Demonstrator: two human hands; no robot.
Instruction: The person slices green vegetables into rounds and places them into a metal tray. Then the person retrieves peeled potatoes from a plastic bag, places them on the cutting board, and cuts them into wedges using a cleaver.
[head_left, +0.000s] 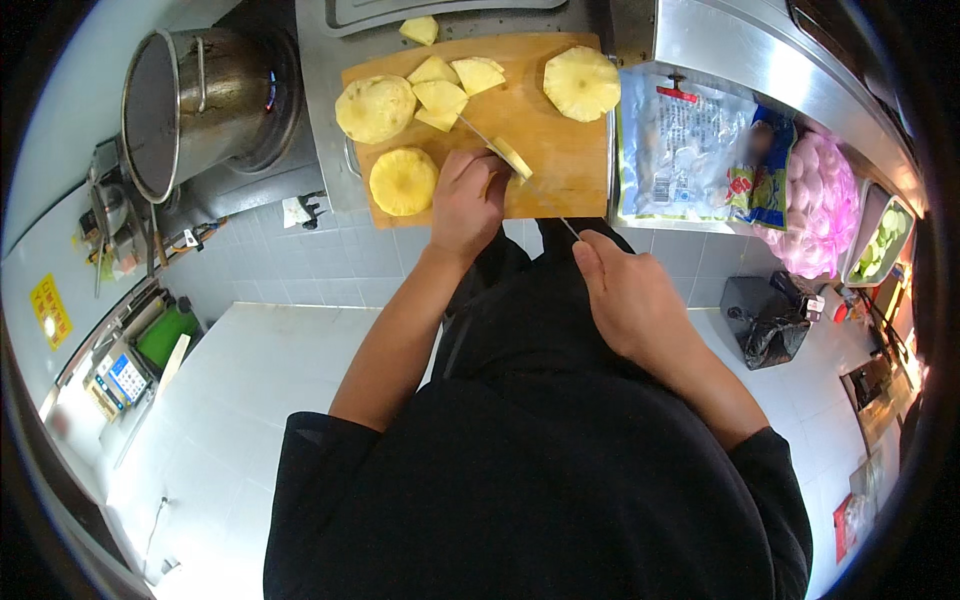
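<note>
My right hand (634, 289) grips the handle end of a knife (476, 131), whose thin blade slants up and left across the wooden cutting board (562, 154). My left hand (469, 195) has its fingers curled beside the blade, on a pineapple piece that they mostly hide. Against the blade's other side leans a thin pineapple slice (514, 157). Several cut pineapple wedges (441, 97) lie beyond the knife tip. Two peeled pineapple chunks, one at the left edge (375, 109) and one nearer me (403, 181), rest left of my hand. Another pineapple chunk (582, 84) sits at the board's far right.
A large metal pot (195, 112) stands on a burner with a blue flame, at left. One pineapple piece (418, 30) lies beyond the board on the steel counter (322, 97). Plastic packages (682, 150), a pink bag (814, 202) and a tray of green slices (885, 244) line the right.
</note>
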